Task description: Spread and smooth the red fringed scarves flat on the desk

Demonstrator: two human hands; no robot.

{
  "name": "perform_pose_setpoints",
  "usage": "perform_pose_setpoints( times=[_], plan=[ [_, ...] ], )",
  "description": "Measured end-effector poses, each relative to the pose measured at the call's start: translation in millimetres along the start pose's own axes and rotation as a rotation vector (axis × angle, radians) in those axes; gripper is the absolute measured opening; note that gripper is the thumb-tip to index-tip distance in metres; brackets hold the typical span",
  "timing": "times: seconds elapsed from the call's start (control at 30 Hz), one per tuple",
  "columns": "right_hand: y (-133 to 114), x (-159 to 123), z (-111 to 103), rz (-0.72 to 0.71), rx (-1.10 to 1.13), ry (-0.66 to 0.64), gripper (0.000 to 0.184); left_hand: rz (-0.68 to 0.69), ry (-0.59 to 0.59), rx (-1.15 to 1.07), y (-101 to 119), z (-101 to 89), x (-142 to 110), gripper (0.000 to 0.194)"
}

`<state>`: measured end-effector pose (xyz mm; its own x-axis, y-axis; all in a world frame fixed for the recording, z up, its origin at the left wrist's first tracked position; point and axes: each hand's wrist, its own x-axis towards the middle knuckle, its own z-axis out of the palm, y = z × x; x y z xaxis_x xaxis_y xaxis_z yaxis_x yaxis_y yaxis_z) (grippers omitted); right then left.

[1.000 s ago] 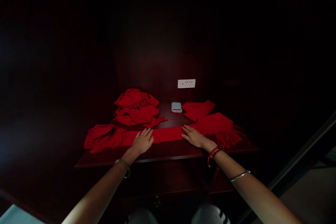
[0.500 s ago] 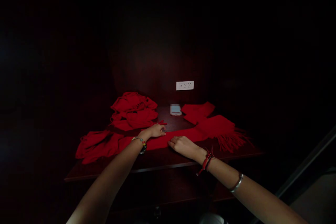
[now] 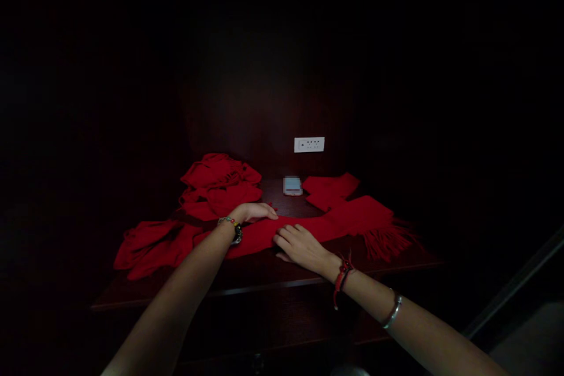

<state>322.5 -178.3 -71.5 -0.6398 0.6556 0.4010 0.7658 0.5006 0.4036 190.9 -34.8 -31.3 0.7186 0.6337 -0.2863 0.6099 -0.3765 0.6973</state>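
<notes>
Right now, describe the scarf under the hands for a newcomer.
Find the dark wooden shelf, below the wall socket. Along its front, nearer than the phone, lies a red scarf with the left hand and right hand at it. Unlike the crumpled red heap behind, it runs flat to a fringe.

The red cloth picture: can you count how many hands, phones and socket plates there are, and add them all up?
Hands: 2, the left hand and the right hand, both at the red cloth
Phones: 1 phone
Socket plates: 1 socket plate
Total: 4
</notes>
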Motion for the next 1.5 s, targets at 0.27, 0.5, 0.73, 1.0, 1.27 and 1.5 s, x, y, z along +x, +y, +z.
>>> perform_pose_setpoints(
  times=[0.27, 0.5, 0.73, 1.0, 1.27, 1.5],
  plan=[
    [5, 3, -2, 0.157, -0.096, 0.042, 0.027, -0.046, 0.036, -0.307, 7, -3.1, -10, 0.025],
    [51, -14, -46, 0.14, -0.137, -0.139, 0.036, 0.214, 0.102, -0.524, 44, -6.1, 0, 0.038],
    [121, -45, -104, 0.401, -0.282, -0.15, 0.029, 0.299, 0.071, -0.51, 143, -14.5, 50, 0.047],
    [166, -104, -101, 0.581, -0.359, -0.24, 0.023, 0.42, 0.005, -0.331, 198, 26.3, 131, 0.045],
    [176, -141, -46, 0.634, -0.301, -0.414, 0.022, 0.471, 0.089, -0.097, 176, 76.9, 196, 0.035],
    [176, -151, -40, 0.654, -0.259, -0.454, 0.027, 0.616, 0.295, 0.065, 161, 96.8, 180, 0.043]
  ],
)
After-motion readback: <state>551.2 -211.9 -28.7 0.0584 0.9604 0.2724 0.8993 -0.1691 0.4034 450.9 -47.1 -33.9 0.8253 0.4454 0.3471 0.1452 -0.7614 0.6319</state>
